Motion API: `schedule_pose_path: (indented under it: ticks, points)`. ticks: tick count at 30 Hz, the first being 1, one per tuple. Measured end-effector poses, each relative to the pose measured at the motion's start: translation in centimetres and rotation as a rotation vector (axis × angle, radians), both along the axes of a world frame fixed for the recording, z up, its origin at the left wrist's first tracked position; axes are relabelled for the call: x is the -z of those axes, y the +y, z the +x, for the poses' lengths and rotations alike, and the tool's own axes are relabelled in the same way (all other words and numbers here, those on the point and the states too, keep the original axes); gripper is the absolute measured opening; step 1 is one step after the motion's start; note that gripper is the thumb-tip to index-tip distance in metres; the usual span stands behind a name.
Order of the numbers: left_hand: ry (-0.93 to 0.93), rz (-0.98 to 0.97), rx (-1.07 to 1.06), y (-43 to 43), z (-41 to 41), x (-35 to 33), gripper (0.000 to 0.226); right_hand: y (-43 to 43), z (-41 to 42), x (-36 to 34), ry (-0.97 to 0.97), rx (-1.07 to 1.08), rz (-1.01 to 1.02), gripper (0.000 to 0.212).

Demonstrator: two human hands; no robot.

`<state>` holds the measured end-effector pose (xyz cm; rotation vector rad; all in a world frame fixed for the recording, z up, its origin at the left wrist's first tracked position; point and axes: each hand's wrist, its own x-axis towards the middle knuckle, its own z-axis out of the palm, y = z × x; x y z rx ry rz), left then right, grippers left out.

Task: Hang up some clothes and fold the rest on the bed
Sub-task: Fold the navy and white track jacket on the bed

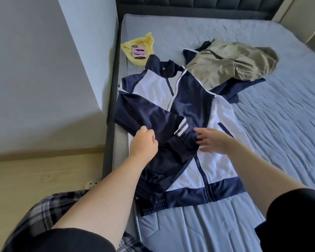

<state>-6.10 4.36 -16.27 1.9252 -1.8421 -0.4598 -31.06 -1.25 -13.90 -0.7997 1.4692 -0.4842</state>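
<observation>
Track jacket, navy and white, lies zipped and face up near the left edge of the bed. A small mark on its collar is too small to read. The left hand pinches the sleeve folded across the chest with curled fingers. The right hand has its fingers released and spread, blurred, beside the striped cuff. An olive garment hides most of another navy piece. A pink-cased phone rests on a yellow cloth.

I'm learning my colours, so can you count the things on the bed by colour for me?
Khaki: 1, the khaki garment
Navy and white: 2, the jacket and the navy garment under the khaki one
Yellow: 1, the yellow cloth
Pink: 1, the phone lying on that cloth
Total: 5
</observation>
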Motion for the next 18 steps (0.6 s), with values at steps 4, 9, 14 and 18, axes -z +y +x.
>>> schedule_pose_path:
  ticks: [4,9,14,18]
  points:
    - [-0.07,0.243,0.032,0.9,-0.6,0.5,0.018,0.4,3.7,-0.4,0.373,-0.072,-0.128,0.091]
    - [-0.147,0.105,0.237,1.9,-0.3,2.2,0.023,1.9,6.8,0.5,0.729,-0.156,-0.388,0.057]
    - [0.075,0.124,0.106,2.1,0.1,2.9,0.029,2.4,3.9,1.0,0.422,0.152,-0.246,0.033]
    - [0.284,0.185,-0.079,2.1,-0.1,2.7,0.035,3.5,-0.8,1.0,0.119,0.58,-0.069,0.026]
